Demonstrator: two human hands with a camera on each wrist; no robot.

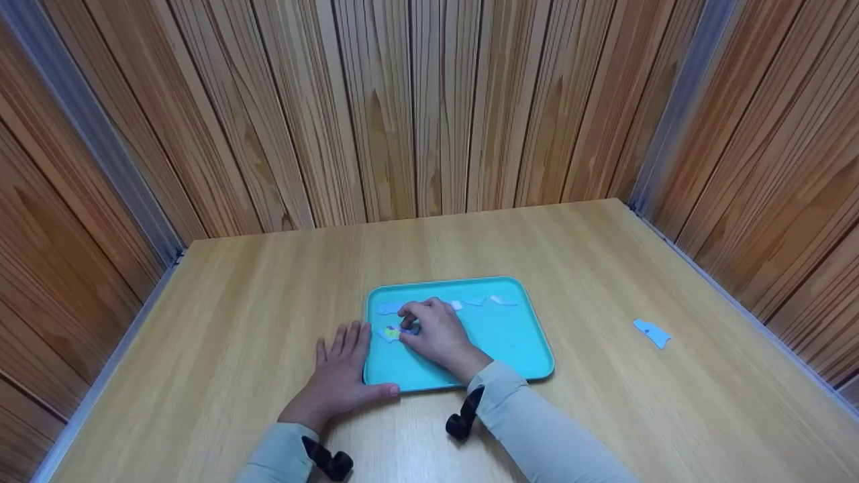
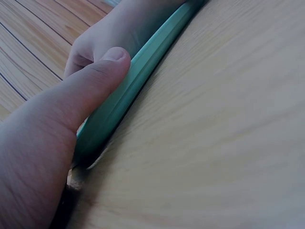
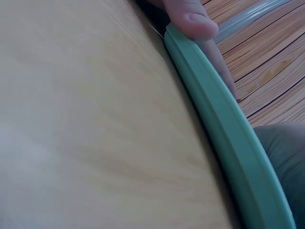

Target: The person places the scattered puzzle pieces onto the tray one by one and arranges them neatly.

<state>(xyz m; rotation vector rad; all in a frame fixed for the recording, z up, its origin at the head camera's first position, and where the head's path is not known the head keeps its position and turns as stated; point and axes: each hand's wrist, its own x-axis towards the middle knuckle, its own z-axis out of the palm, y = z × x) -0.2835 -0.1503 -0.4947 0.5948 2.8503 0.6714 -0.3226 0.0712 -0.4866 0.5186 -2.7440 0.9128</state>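
A turquoise tray (image 1: 510, 345) lies on the table with several torn paper pieces on it. Over its left half, my right hand (image 1: 439, 335) has curled fingers and pinches a small bluish paper piece (image 1: 411, 329), mostly hidden by the fingers. Touching that spot on the left is a paper piece with a yellow-green patch (image 1: 389, 334). My left hand (image 1: 342, 379) rests with straight fingers along the tray's left edge; its thumb (image 2: 112, 59) touches the front rim. Along the back lie a blue strip (image 1: 388, 308) and pale blue scraps (image 1: 475, 301).
To the right, apart from the tray, a blue torn paper piece (image 1: 652, 333) lies on the wooden table (image 1: 590, 268). Wood-plank walls (image 1: 443, 107) enclose the table at the back and both sides. Black wrist cameras (image 1: 460, 426) hang below the sleeves.
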